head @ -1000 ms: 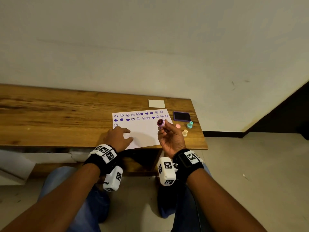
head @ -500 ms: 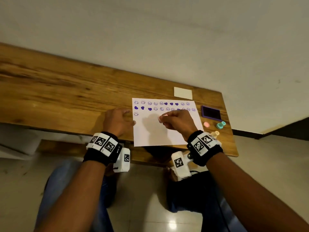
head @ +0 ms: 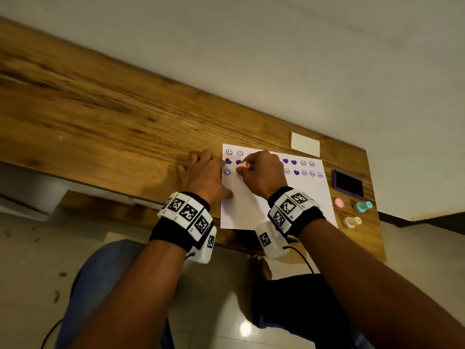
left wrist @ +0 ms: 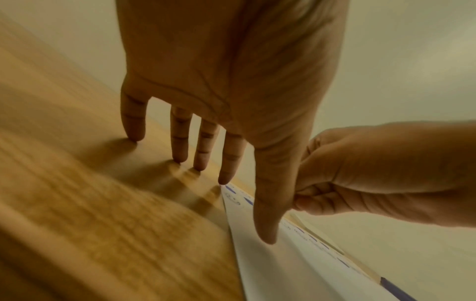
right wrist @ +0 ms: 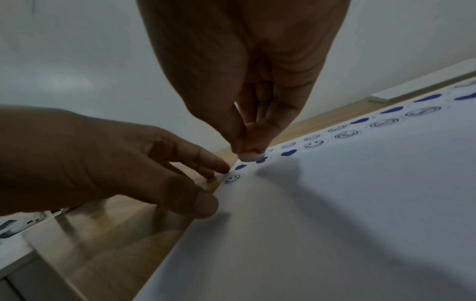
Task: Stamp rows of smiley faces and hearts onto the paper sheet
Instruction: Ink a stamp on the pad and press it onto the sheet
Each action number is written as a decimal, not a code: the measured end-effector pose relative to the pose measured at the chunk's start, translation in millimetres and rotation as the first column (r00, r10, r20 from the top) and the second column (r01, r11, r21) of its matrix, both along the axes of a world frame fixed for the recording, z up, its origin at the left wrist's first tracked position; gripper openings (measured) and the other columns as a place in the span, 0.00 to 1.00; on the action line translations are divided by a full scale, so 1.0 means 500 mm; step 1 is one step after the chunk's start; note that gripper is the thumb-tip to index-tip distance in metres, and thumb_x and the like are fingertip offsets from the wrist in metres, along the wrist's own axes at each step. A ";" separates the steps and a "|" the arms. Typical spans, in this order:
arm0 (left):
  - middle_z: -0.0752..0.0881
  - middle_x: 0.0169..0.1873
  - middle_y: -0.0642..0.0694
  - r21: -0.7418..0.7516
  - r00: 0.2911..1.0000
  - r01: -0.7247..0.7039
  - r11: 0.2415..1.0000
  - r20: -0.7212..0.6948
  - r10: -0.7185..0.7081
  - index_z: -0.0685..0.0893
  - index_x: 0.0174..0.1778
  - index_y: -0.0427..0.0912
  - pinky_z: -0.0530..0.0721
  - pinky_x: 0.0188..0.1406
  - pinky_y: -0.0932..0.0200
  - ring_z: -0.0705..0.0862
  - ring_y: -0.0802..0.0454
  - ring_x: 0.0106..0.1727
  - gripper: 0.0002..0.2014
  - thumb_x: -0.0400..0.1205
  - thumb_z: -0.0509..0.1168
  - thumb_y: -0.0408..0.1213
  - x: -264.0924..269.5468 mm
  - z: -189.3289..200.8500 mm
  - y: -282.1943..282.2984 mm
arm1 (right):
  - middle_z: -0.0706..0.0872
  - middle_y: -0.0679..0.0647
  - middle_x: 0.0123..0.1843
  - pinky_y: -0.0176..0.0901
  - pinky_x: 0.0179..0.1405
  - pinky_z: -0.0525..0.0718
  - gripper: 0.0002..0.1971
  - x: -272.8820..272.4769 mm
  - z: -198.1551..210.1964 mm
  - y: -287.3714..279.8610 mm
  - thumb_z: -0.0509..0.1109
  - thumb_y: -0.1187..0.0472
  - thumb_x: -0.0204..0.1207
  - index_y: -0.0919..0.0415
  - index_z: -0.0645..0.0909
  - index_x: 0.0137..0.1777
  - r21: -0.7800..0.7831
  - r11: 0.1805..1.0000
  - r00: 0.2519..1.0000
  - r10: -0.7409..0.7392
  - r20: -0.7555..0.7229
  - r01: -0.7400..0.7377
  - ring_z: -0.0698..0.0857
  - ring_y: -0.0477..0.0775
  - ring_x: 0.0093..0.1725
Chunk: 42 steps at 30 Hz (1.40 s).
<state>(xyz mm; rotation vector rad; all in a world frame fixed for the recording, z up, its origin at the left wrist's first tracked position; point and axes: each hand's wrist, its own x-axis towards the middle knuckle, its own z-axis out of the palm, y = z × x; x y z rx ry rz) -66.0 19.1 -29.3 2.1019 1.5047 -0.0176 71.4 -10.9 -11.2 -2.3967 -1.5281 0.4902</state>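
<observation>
Wooden bench (head: 105,117) carries the paper sheet (head: 274,205) near its right end; the right hand (head: 261,175) pinches a pink stamp (head: 242,168) onto the sheet's left edge. Left wrist view: the left hand (left wrist: 226,85) is splayed flat, thumb (left wrist: 266,220) on paper. Right wrist view: the stamp's tip (right wrist: 248,155) sits beside a printed smiley (right wrist: 231,178).

Wooden table (head: 105,114) bears paper sheet (head: 271,202), ink pad (head: 348,183), white card (head: 305,144), three loose stamps (head: 352,221)

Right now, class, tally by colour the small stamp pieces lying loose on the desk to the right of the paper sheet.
Pink piece: 1
Teal piece: 1
Cream piece: 1
Total: 3
</observation>
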 end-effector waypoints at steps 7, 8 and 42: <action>0.67 0.71 0.51 0.014 0.999 0.024 1.000 -0.034 -0.024 0.75 0.70 0.60 0.64 0.68 0.34 0.61 0.42 0.76 0.33 0.67 0.77 0.50 0.005 -0.004 -0.002 | 0.88 0.60 0.61 0.52 0.62 0.80 0.16 -0.018 -0.027 0.010 0.74 0.54 0.78 0.61 0.86 0.62 -0.085 0.996 0.996 0.026 0.091 -0.018 0.83 0.62 0.62; 0.67 0.71 0.50 0.016 0.999 0.027 0.999 -0.038 -0.027 0.75 0.70 0.60 0.64 0.69 0.33 0.61 0.42 0.76 0.34 0.67 0.77 0.50 0.006 -0.004 -0.002 | 0.87 0.60 0.62 0.52 0.63 0.79 0.17 -0.019 -0.027 0.009 0.73 0.54 0.79 0.62 0.85 0.63 -0.081 0.996 0.995 0.031 0.099 -0.023 0.82 0.62 0.63; 0.66 0.76 0.48 -0.024 0.985 0.075 0.997 -0.155 -0.077 0.72 0.76 0.59 0.67 0.74 0.33 0.62 0.37 0.77 0.38 0.69 0.78 0.52 0.005 0.031 0.012 | 0.88 0.46 0.27 0.56 0.50 0.89 0.06 0.118 0.068 -0.139 0.77 0.50 0.69 0.51 0.89 0.39 0.257 0.897 0.875 -0.228 -0.427 0.359 0.92 0.49 0.35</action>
